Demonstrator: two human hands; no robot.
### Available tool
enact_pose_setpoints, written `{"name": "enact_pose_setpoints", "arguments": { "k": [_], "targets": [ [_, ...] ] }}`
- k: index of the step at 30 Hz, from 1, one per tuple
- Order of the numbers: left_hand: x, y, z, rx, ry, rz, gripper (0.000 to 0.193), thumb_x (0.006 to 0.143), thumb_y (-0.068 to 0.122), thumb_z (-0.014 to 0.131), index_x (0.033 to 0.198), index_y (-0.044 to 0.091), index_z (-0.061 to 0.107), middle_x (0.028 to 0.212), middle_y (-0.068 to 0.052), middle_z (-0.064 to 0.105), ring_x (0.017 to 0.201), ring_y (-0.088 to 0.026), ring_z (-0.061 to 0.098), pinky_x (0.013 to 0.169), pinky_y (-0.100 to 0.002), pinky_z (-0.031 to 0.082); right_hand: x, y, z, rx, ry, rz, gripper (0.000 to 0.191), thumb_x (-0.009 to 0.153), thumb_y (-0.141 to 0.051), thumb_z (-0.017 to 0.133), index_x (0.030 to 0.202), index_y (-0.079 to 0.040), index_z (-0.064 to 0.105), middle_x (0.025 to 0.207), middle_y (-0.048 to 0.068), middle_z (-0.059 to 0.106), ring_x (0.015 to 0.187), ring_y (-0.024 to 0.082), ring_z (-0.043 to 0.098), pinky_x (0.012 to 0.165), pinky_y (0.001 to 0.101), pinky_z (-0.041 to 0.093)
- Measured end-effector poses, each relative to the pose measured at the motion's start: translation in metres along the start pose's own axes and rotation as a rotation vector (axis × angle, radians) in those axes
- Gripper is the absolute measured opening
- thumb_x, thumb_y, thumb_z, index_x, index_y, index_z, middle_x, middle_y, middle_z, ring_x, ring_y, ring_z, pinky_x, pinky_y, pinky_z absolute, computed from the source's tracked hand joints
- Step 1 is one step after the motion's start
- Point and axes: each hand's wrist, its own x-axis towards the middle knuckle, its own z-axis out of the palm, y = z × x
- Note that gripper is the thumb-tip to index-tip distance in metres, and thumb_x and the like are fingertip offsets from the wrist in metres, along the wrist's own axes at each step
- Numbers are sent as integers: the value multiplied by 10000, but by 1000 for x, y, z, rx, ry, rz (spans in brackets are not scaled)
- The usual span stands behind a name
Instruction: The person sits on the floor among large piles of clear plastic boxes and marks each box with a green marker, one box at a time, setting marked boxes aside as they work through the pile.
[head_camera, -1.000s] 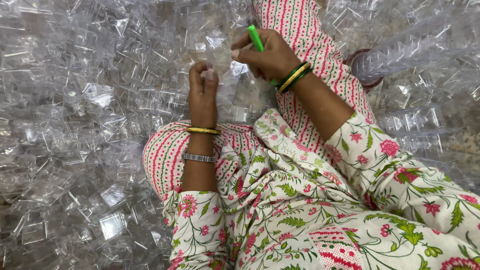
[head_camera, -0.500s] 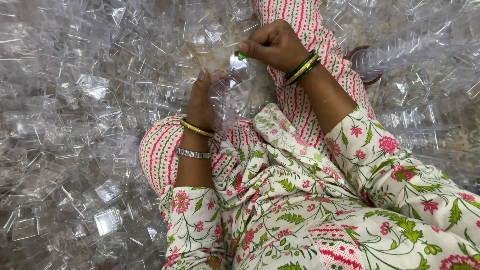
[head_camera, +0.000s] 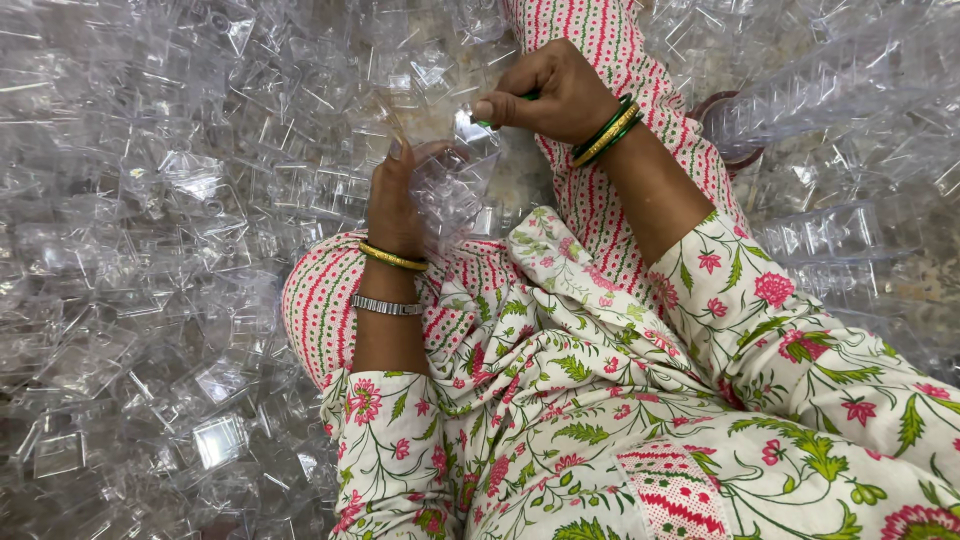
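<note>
Left hand (head_camera: 395, 195) grip closed on clear plastic piece (head_camera: 450, 185) just below centre-top, right hand (head_camera: 550, 95) pinching thin green tool (head_camera: 505, 108) at 1 o'clock from the piece, tip pointing toward 8 o'clock, nearly touching; loose clear plastic pieces (head_camera: 150, 250) all around.

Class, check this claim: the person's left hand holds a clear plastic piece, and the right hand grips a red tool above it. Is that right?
Not quite. In the head view, the tool gripped by the right hand is green, not red. The left hand does hold a clear plastic piece, and the right hand is above it.
</note>
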Motion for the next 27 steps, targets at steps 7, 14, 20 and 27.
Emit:
{"name": "enact_pose_setpoints", "arguments": {
  "k": [7,14,20,27],
  "targets": [
    [7,-23,-18,-63,149,-1,660,1076,545,464,1176,-74,670,996,-110,687,900,-228,654,792,-384,541,-5,0,-5,124,-49,-48,321,988,-294,833,819,-31,764,707,33,683,635,61,600,579,256,455],
    [14,-50,-40,619,375,495,518,1132,416,474,1420,-5,565,1192,-20,553,1111,-102,568,971,-227,455,-8,-5,-3,255,61,107,304,978,-312,805,859,-33,804,614,10,615,533,49,469,511,252,334],
    [19,-44,-27,177,328,239,448,1089,373,627,1186,-49,740,956,9,614,878,-80,491,782,-248,409,2,2,18,144,243,35,364,1030,-356,803,855,-37,800,738,22,738,642,34,638,575,223,491],
    [12,-25,-5,289,380,417,540,982,422,754,1244,-41,665,1131,-57,707,1015,-109,648,904,-269,542,0,-3,19,-96,241,88,486,1017,-367,819,692,-23,708,550,14,546,525,50,454,496,275,349]
  ]
}}
